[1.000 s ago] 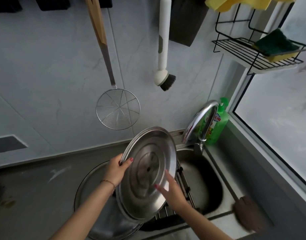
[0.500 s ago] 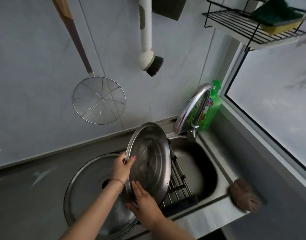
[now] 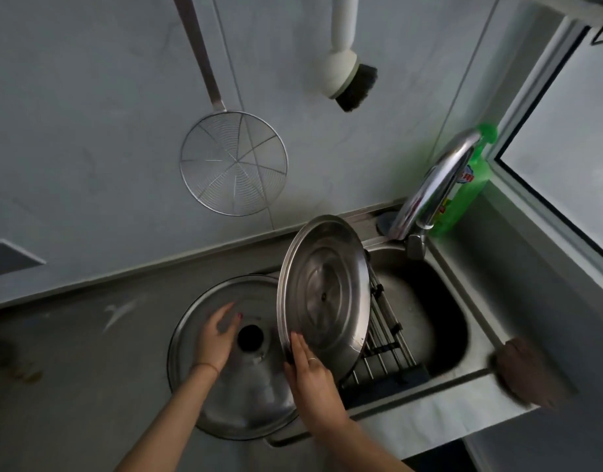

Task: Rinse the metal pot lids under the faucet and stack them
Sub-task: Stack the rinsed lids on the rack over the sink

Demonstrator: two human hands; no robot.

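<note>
Head view: the step in hand looks like the move to the rinse. A small lid (image 3: 323,294) stands tilted on edge, inner face toward the camera, over the rack (image 3: 383,342) at the sink's (image 3: 463,301) left side. It is not yet under the faucet (image 3: 436,185), which arches above the basin's far corner; no water can be seen running.

The right hand (image 3: 310,373) lies with straight fingers flat against the lid's lower rim, propping it rather than clasping it, so its grip is open. The left hand (image 3: 216,335) hovers with relaxed, spread fingers over a large lid (image 3: 225,386) that lies flat on the counter (image 3: 71,369) just left of the sink; it holds nothing.

Next, I judge, the small lid needs a firmer hold on its rim, then a shift right and back beneath the spout, and the tap must be opened.

Both lids are thin, shiny steel discs. The small one shows pressed concentric rings and a centre rivet hole; the large one is domed with a dark round knob (image 3: 249,337). Wet steel rims will likely be slippery. The rack is made of parallel metal rods, and the counter is dull grey.
</note>
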